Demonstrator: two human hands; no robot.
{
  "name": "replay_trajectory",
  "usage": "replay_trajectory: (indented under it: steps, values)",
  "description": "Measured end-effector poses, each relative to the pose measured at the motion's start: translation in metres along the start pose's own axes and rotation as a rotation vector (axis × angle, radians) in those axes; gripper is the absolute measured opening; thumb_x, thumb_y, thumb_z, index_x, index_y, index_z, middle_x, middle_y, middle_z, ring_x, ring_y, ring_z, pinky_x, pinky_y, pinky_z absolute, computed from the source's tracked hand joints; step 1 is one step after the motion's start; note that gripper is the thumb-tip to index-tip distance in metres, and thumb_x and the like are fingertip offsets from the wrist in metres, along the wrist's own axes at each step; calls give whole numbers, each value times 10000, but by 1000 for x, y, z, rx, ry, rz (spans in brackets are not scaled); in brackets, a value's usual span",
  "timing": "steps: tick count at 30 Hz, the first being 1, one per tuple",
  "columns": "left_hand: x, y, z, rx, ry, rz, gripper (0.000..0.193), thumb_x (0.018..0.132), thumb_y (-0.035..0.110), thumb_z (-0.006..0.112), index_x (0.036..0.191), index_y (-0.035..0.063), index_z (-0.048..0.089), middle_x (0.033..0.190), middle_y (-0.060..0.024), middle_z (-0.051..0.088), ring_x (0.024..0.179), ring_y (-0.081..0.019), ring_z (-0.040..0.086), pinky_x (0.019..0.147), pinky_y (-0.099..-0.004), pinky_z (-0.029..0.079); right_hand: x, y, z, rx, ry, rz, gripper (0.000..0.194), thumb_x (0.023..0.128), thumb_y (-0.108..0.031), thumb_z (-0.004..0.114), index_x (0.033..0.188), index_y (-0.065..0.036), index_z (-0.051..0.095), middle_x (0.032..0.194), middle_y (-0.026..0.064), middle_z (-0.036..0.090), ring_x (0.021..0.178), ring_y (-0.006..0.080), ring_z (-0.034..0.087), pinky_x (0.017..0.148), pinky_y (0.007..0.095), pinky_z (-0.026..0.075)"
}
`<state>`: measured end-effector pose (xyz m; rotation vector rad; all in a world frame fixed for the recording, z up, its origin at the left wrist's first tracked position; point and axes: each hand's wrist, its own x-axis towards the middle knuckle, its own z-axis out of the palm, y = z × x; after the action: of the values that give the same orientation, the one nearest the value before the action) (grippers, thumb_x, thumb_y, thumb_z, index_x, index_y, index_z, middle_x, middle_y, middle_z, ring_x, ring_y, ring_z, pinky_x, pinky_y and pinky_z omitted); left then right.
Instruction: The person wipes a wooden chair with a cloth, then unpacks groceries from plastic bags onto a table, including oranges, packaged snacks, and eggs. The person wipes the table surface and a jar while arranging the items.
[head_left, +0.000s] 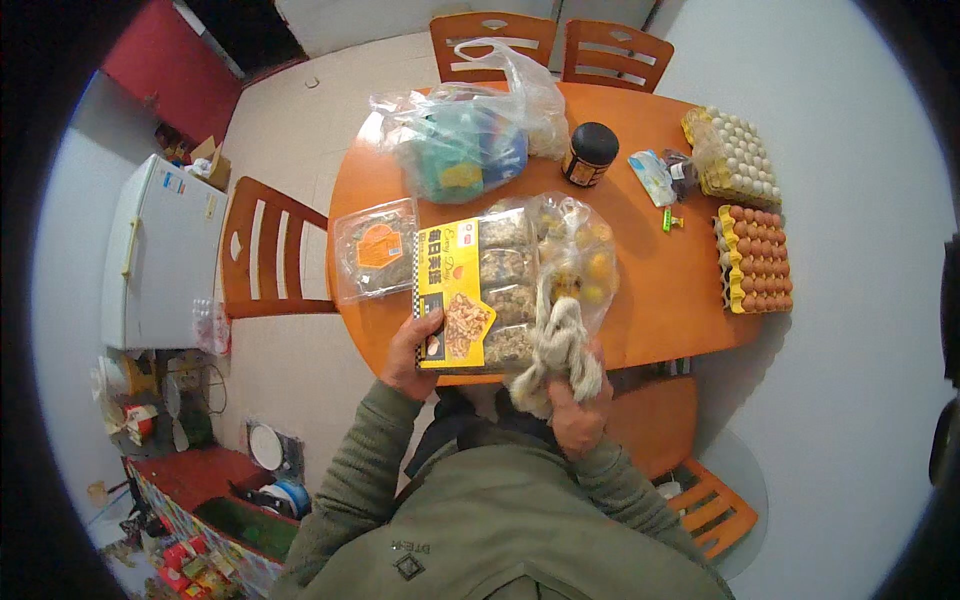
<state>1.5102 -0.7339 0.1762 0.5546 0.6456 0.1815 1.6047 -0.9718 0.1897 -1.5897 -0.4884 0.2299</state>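
Note:
My left hand grips the near left corner of a clear plastic snack box with a yellow printed sleeve, thumb on top. Clumpy, grainy-looking snack pieces show through its lid. In my right hand is a bunched white cloth, which lies against the box's near right corner. Just behind the cloth sits a clear plastic bag of yellow-orange fruit. Left of the box, a flat clear pack with an orange label rests on the wooden table.
A plastic bag with green and blue packages stands at the back, beside a black-lidded jar. Trays of white eggs and brown eggs line the right edge. Small packets lie near them. A wooden chair stands left.

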Motion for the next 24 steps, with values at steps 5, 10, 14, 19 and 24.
replay_trajectory:
  steps: [5,10,14,19,24]
  values:
    - [-15,1,9,142,-95,-4,440,954,172,694,1337,13,548,1186,-96,704,970,-158,722,853,-308,602,52,-1,-10,-4,1,51,510,941,-18,696,1418,34,524,1373,190,610,1266,287,588,1080,432,474]
    - [-30,-2,43,224,-108,43,587,862,207,806,1345,15,532,1141,-52,687,983,-122,667,868,-287,558,107,-11,-11,-127,103,-183,430,913,-43,702,1336,-25,630,1250,202,650,1193,324,618,990,439,522]
    - [-25,-1,40,343,3,188,588,854,164,799,1338,15,501,1115,-54,686,887,-104,648,730,-246,534,60,-59,-7,-846,-268,-566,475,780,-164,741,1249,-87,716,1204,217,645,1059,396,626,945,481,535]
    - [-21,-8,25,343,30,241,568,860,162,801,1328,18,516,1078,-49,680,841,-94,632,726,-249,540,25,-52,1,-812,-599,-681,525,754,-229,722,1272,-142,725,1232,225,643,1038,430,623,939,533,519]
    - [-35,-7,39,419,-73,85,647,847,217,819,1384,18,518,1136,-51,673,940,-114,651,818,-274,558,108,-67,8,-859,-290,-514,538,733,-106,716,1269,-142,710,1192,209,642,1053,433,617,925,510,519]
